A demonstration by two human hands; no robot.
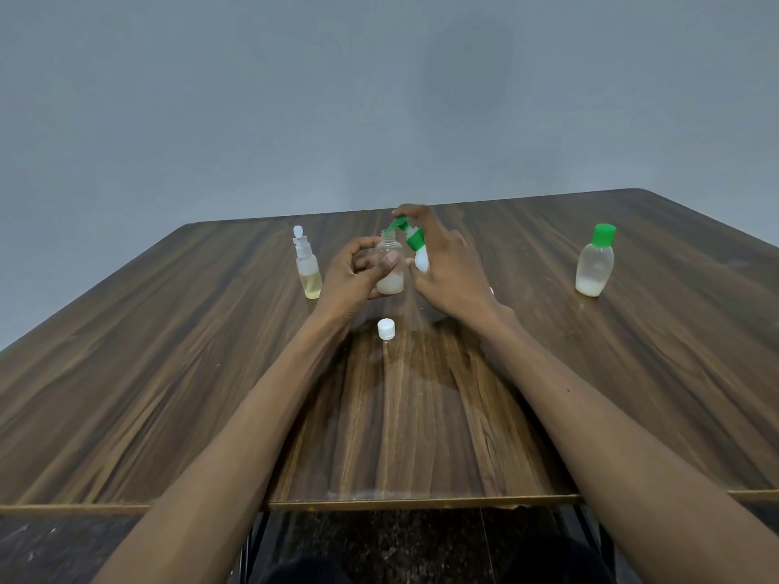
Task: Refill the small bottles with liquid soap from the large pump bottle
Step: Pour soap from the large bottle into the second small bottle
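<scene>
A dark wood-grain table (590,373) stands against a plain grey wall (379,99).

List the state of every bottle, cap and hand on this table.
Small clear bottle: uncapped, upright, partly filled, white liquid.
Pump bottle: tilted, green nozzle over the small bottle's mouth.
White cap: off, on table.
Spray bottle: upright, yellowish liquid.
Green-capped bottle: capped, nearly empty.
Left hand: grips small bottle.
Right hand: holds pump bottle.
</scene>
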